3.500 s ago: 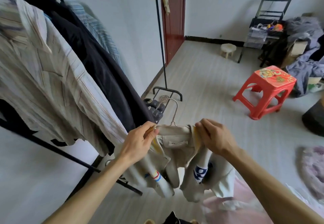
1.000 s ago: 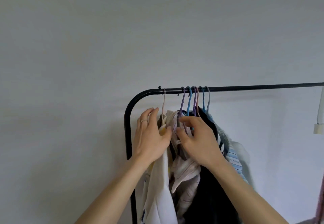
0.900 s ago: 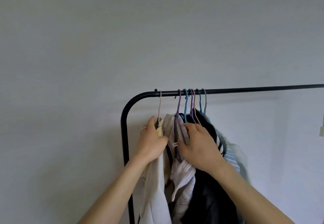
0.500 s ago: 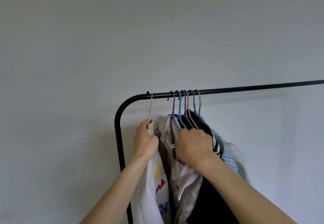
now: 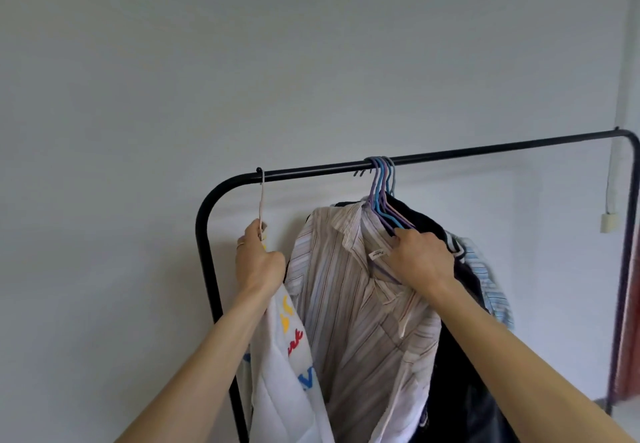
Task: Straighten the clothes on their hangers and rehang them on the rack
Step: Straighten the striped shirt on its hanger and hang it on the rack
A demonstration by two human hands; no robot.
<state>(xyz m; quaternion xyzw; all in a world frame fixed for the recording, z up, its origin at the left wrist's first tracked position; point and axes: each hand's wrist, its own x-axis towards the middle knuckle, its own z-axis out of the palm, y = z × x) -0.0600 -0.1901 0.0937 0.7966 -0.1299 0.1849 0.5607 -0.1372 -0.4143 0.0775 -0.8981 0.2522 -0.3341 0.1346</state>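
Note:
A black clothes rack (image 5: 304, 173) stands against the wall. At the left end of its bar hangs a white garment with coloured letters (image 5: 287, 366) on a pale hanger (image 5: 261, 196). My left hand (image 5: 258, 262) is shut on that garment's top, just under the hook. A bunch of purple and blue hangers (image 5: 381, 193) hangs further right on the bar with a striped shirt (image 5: 353, 304), a dark garment (image 5: 460, 356) and a light blue shirt (image 5: 491, 286). My right hand (image 5: 420, 259) grips the hangers' shoulders at the striped shirt's collar.
A plain white wall is behind the rack. A small white box with a cord (image 5: 608, 222) is fixed to the wall at the right. Reddish cloth (image 5: 628, 356) shows at the right edge beyond the rack's right post (image 5: 623, 269).
My right hand has slid the bunch of hangers to the right along the bar, opening a wide gap from the white garment. The view has swung so the rack's right end shows.

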